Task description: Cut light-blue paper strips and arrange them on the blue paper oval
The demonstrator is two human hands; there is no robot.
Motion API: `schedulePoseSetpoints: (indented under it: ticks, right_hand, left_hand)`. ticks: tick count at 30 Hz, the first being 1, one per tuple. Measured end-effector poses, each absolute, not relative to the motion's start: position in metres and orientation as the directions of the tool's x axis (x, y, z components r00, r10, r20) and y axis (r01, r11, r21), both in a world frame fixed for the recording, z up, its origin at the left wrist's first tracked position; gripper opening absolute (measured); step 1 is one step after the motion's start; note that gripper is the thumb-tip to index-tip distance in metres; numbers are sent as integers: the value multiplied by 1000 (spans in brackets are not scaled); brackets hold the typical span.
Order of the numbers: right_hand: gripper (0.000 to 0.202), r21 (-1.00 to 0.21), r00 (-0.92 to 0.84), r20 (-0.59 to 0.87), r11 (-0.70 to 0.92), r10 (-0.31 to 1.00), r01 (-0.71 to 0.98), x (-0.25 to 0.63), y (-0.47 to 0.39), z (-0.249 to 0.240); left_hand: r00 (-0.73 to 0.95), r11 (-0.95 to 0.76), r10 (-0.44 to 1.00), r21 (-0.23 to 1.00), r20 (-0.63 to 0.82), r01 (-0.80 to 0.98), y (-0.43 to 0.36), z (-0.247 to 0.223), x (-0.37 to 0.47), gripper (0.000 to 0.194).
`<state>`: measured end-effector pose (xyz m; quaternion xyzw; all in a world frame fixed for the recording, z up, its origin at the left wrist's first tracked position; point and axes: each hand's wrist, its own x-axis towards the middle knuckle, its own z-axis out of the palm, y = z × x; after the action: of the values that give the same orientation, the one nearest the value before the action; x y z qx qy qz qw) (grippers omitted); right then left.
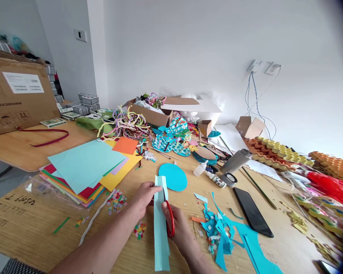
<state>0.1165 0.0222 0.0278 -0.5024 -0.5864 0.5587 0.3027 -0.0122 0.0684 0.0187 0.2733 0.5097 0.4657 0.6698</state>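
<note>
1. White wall (171,49) behind, wooden tabletop (144,255) in front, heavily cluttered.
2. Pale blue paper strip (160,236): upright in view, near centre, held above the tabletop, crease running lengthwise.
3. Left hand (146,194): thumb and fingers pinched closed on the strip's left edge, near its upper end.
4. Right hand (177,224): curled around the red handles of the scissors (170,220); blades lie along the strip. Can't tell how far the blades are apart.
5. Blue oval (173,177) flat on the tabletop, just beyond the strip's top end.
6. Right of the hands: heap of blue scraps (220,232), then a black phone (253,211). Behind those: glue bottle (216,179), roll of tape (229,179), grey flask (236,160) leaning over.
7. Left: stack of coloured paper (85,165), pale blue sheets on top; confetti (117,201) near the left forearm.
8. Far left: large cardboard box (20,97). Back: tangle of pipe cleaners (127,123).
</note>
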Motion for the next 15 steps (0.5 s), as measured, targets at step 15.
schedulePoseSetpoints:
  ticks: [15]
  right_hand:
    - [63,-961,-300,-223,-157,928,229,116,23,30]
  left_hand:
    - [86,400,915,854,-395,-332,66,20,-10,20]
